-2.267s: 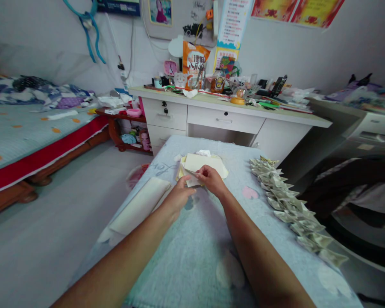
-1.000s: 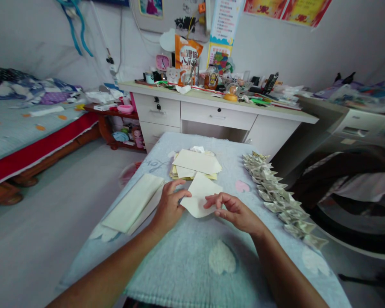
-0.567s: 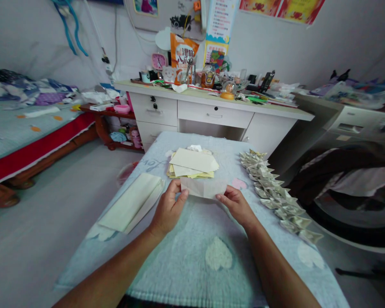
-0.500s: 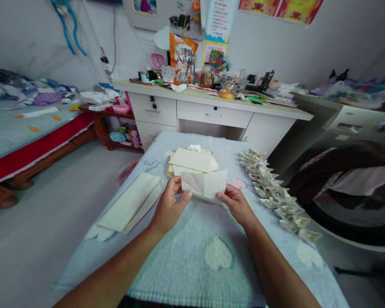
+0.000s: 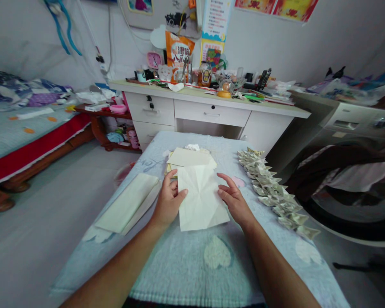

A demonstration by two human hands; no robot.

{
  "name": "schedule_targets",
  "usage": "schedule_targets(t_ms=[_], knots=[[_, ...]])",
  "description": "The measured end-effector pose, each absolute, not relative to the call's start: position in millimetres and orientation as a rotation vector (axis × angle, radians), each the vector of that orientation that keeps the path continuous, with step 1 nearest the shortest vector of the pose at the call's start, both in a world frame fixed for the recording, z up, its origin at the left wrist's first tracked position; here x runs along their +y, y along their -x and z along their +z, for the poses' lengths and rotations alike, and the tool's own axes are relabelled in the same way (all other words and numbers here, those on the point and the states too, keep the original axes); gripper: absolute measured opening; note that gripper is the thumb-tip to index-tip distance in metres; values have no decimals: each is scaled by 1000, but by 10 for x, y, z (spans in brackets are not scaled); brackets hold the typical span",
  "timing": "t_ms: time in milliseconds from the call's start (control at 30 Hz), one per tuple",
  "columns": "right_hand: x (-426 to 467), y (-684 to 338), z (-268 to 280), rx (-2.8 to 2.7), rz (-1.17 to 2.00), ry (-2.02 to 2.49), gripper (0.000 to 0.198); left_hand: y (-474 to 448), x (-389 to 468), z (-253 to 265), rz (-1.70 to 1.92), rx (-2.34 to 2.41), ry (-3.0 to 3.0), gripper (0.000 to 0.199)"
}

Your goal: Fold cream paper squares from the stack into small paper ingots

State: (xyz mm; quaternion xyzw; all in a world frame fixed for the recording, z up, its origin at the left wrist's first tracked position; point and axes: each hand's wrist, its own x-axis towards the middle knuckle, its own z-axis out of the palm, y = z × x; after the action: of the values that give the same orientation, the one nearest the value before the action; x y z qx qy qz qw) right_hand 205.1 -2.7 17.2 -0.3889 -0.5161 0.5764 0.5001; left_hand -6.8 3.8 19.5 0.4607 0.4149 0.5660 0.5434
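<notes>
A creased white sheet of paper (image 5: 201, 199) is spread open between my hands, with fold lines meeting near its middle. My left hand (image 5: 169, 197) pinches its left edge, thumb on top. At the right edge my right hand (image 5: 234, 197) grips it between thumb and bent fingers, the index finger stretched out. Just behind the sheet lies a stack of cream paper (image 5: 192, 157), partly covered by it. Left of my left hand rests a folded bundle of pale paper (image 5: 128, 203).
Rows of folded paper pieces (image 5: 271, 184) line the right side of the cloth-covered table (image 5: 192, 265). A white desk (image 5: 211, 113) crowded with small items stands behind it. A washing machine (image 5: 349, 171) is at the right, a bed (image 5: 28, 132) at the left.
The paper, folded in half half a second ago, is now opened out flat, its lower part extending toward me. Both hands still hold its sides; my right index finger has lifted away.
</notes>
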Motion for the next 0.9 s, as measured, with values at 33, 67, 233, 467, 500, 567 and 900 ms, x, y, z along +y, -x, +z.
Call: schedule_targets(t_ms=[33,67,233,467,500,567,900], knots=[[-20,-2070,170,-1277,1357,951,52,76,49,169,1339,988,-1065,74],[-13,-2087,163,-1306,1323,955,49,84,59,140,1338,994,-1038,76],[-13,-2109,98,-1465,1318,920,45,127,85,-22,1277,1032,-1023,45],[6,-2105,50,-1641,1174,981,14,149,85,-83,1179,1150,-1117,34],[17,-2120,41,-1663,1125,1008,11,153,79,-68,1177,1157,-1143,33],[41,-2153,17,-1704,1050,1059,13,168,59,-35,1163,1166,-1200,33],[156,-2211,-58,-1848,766,1155,20,298,-11,-39,957,1004,-1713,57]])
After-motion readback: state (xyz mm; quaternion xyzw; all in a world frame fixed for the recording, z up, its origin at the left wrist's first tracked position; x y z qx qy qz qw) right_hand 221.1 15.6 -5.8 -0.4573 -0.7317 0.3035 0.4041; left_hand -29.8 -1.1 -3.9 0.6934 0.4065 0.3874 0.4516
